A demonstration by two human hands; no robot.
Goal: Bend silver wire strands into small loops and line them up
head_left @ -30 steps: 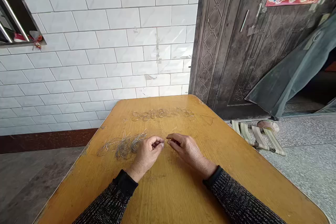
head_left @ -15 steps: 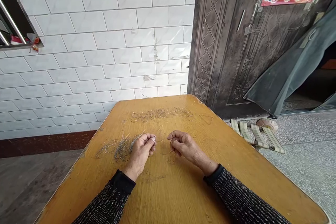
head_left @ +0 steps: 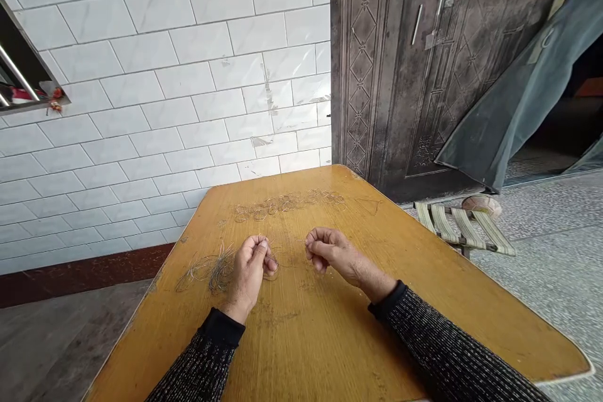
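My left hand (head_left: pixel 250 271) is closed in a pinch on a thin wire above the middle of the wooden table (head_left: pixel 301 339). Across a small gap, my right hand (head_left: pixel 335 256) also pinches with thumb and forefinger. A faint strand appears to run between the two hands, though it is almost too fine to follow. Beside my left hand, on its left, lies a loose tangle of grey wire (head_left: pixel 218 271). Farther back, a row of small coiled wire loops (head_left: pixel 285 203) stretches across the tabletop.
A white tiled wall (head_left: pixel 183 88) stands behind the table, with a dark carved door (head_left: pixel 400 75) to its right. At the table's right is a low stool with striped straps (head_left: pixel 464 226). A grey curtain (head_left: pixel 509 113) hangs by the doorway.
My hands have drawn slightly apart, and the fingers of my right hand have closed into a pinch. The camera view has tilted a little. The tangle and loops lie as before.
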